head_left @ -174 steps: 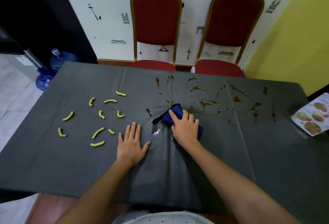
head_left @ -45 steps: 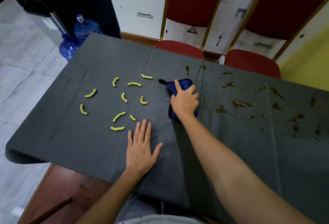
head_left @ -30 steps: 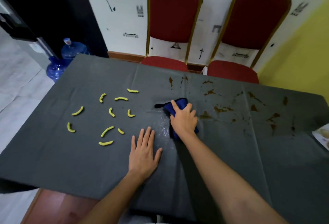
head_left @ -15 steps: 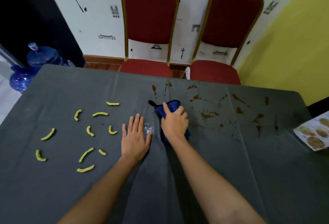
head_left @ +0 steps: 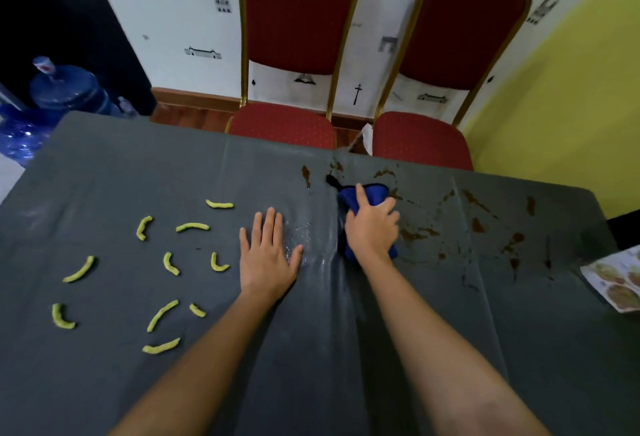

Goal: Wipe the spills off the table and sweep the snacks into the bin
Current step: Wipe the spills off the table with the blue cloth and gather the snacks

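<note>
Mostly hidden: blue cloth [head_left: 375, 193] under right hand [head_left: 372, 229], fingers curled pressing it. Left hand [head_left: 266, 255] flat, fingers spread. Menu sheet [head_left: 616, 283] cropped at the edge.

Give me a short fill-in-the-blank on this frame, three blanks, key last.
1. The right hand presses a crumpled ____ cloth onto the dark grey tablecloth.
2. The left hand lies ____ on it, holding nothing.
3. The curved yellow snack pieces lie to that hand's ____.

Key: blue; flat; left
</note>
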